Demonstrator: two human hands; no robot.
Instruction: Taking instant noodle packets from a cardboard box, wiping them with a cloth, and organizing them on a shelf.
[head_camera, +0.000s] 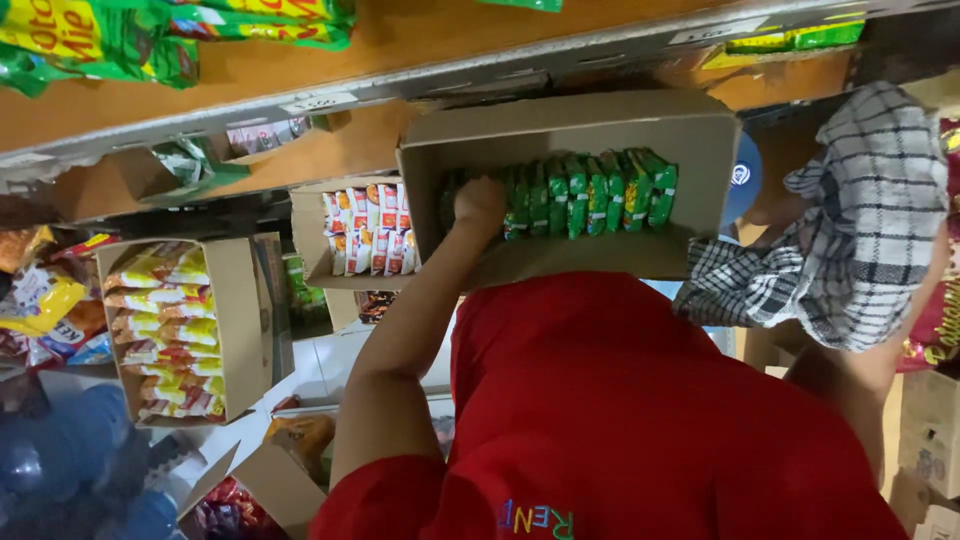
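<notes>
We noted an open box of yellow packets (170, 330) on the floor at far left, then a box of red-and-white packets (365, 230). Next, the left hand (480, 205) reached into a cardboard box (570, 125), its grip curled shut against the left end of a row of green packets (590, 192) standing inside. At right, a checked cloth (850, 220) hid the right hand; grip undeterminable.

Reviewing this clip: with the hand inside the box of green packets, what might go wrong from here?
1. The cardboard box appears to rest against the red shirt; it might tip and spill the green packets.
2. The left hand reaches in at the row's end, so pulling one packet may drag out its neighbours.
3. The checked cloth covers the other arm, so how that side is supported cannot be told.
</notes>
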